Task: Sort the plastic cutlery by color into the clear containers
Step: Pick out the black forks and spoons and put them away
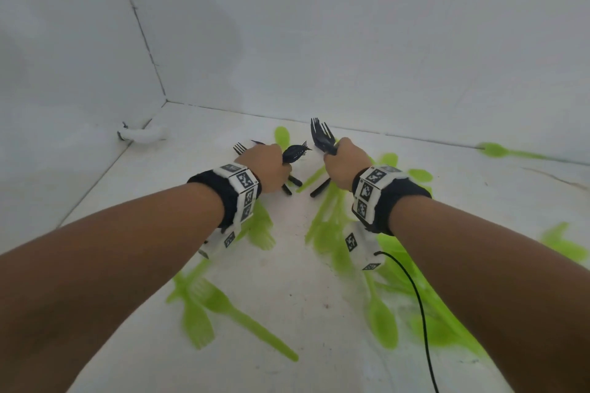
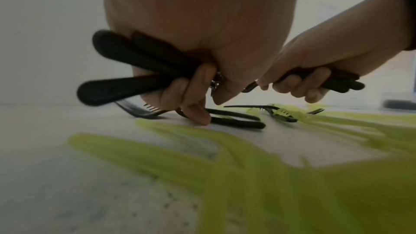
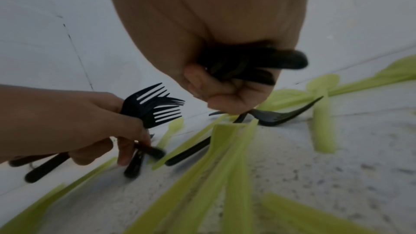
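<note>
In the head view both hands are low over the white floor, near its far edge where it meets the wall. The left hand [image 1: 266, 166] is closed around a bundle of black forks [image 1: 295, 151], and the right hand [image 1: 346, 163] is closed around a second bundle of black forks [image 1: 322, 135] with the tines pointing up. The green cutlery [image 1: 230, 306] lies scattered across the floor [image 1: 287, 281], from the near edge up to the far right edge. No clear container appears in this view.

In the left wrist view the left hand's fingers [image 2: 191, 95] are curled around several black handles, and one fingertip reaches down to a loose black fork [image 2: 236, 122] lying on the floor.

In the right wrist view the right hand's fingers [image 3: 216, 84] are clamped on black handles. Some black pieces [image 3: 279, 113] remain on the floor between green ones.

I judge the black cutlery is mostly gathered but not complete. Nothing seems placed in a container yet, and all the green cutlery is left to collect.
</note>
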Demonstrator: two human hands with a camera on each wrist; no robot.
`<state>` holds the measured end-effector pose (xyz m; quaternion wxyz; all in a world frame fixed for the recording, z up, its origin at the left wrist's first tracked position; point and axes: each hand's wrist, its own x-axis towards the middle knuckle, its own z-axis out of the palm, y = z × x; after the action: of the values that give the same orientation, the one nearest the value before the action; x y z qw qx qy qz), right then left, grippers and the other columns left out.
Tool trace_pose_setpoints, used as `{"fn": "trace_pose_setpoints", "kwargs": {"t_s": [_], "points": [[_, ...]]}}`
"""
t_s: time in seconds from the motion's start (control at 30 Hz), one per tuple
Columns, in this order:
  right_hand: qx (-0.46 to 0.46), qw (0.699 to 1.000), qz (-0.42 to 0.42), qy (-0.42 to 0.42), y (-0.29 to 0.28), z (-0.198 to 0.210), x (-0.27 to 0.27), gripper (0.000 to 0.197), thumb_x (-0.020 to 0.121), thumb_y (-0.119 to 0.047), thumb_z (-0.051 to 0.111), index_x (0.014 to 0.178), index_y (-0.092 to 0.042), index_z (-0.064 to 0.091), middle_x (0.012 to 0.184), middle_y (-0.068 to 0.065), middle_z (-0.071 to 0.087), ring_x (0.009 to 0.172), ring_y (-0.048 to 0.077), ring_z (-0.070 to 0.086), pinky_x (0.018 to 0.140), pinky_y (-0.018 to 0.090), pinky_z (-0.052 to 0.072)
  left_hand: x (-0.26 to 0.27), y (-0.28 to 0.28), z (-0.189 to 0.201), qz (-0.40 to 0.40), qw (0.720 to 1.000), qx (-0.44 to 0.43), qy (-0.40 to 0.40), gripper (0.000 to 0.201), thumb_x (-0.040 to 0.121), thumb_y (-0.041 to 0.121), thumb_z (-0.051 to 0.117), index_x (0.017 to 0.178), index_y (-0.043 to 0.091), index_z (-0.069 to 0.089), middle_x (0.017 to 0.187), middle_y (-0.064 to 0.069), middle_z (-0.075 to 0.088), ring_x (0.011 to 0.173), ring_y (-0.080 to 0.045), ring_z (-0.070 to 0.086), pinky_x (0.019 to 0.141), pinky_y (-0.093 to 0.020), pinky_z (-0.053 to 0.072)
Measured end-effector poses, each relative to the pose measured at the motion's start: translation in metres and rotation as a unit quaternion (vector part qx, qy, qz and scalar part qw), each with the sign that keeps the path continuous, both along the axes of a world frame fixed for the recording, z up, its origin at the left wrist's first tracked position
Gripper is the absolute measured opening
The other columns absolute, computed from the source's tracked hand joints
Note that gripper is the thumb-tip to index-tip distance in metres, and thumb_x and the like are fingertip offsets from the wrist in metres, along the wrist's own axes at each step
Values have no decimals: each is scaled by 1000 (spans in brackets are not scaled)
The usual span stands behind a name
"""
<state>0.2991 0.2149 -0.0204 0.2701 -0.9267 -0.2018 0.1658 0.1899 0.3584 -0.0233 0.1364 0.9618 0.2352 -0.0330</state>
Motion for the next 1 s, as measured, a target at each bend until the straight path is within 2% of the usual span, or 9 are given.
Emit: {"fn": "trace_pose_setpoints", "kwargs": {"t_s": [0.13,0.2,0.33,0.47,0.57,0.7,0.83,0.93,1.0], "points": [[17,1000,-1,-22,-2,2,7,28,101,-29,51,119,-9,49,103,9,59,89,30,56,72,33,40,-2,-4,0,20,999,-39,-22,29,101,40,51,103,12,46,100,-9,58,91,-30,56,78,-37,46],[18,999,4,-30,5,3,4,27,100,-31,53,117,-10,51,102,8,60,88,29,56,72,31,39,-11,-4,3,30,994,-91,-48,26,100,31,54,112,10,48,104,-11,63,95,-32,62,82,-40,51],[-10,997,54,-48,29,5,-9,22,97,-33,55,104,-13,61,95,6,64,84,27,58,70,30,41,-41,3,9,74,972,-202,-98,29,99,19,52,122,11,36,98,-12,67,90,-30,67,81,-47,57],[-88,985,129,-76,55,-3,-29,24,91,-38,62,91,-14,62,85,4,65,73,25,61,61,29,45,-77,15,9,145,944,-264,-132,24,99,24,50,119,13,44,98,-12,70,76,-22,60,61,-33,48],[-144,971,162,-96,63,-7,-37,28,90,-35,67,76,-17,52,77,2,60,62,16,53,49,25,35,-96,25,5,167,941,-263,-132,19,98,30,51,108,14,50,93,-12,69,67,-23,54,58,-31,42],[-144,972,168,-84,59,-2,-41,21,95,-33,59,88,-13,58,85,5,64,66,20,56,52,26,37,-104,27,3,181,939,-257,-137,23,99,36,53,107,14,51,86,-7,62,66,-22,53,56,-30,40],[-48,993,94,-45,39,10,-32,35,91,-45,52,93,-12,61,87,5,64,71,23,62,64,34,55,-91,16,6,142,963,-198,-115,21,98,37,54,98,16,51,80,1,56,71,-18,52,60,-32,35],[4,999,20,-31,11,18,-15,32,91,-42,55,103,-12,58,88,4,63,73,22,59,61,31,46,-67,0,7,82,980,-157,-88,18,101,36,50,98,18,49,81,1,58,72,-18,54,61,-32,36],[30,999,-27,-20,-13,18,-1,37,89,-41,60,112,-12,54,98,6,67,85,27,64,68,33,48,-48,-13,7,21,986,-147,-82,18,104,34,47,102,17,47,84,-3,61,76,-25,58,64,-36,42]]}}
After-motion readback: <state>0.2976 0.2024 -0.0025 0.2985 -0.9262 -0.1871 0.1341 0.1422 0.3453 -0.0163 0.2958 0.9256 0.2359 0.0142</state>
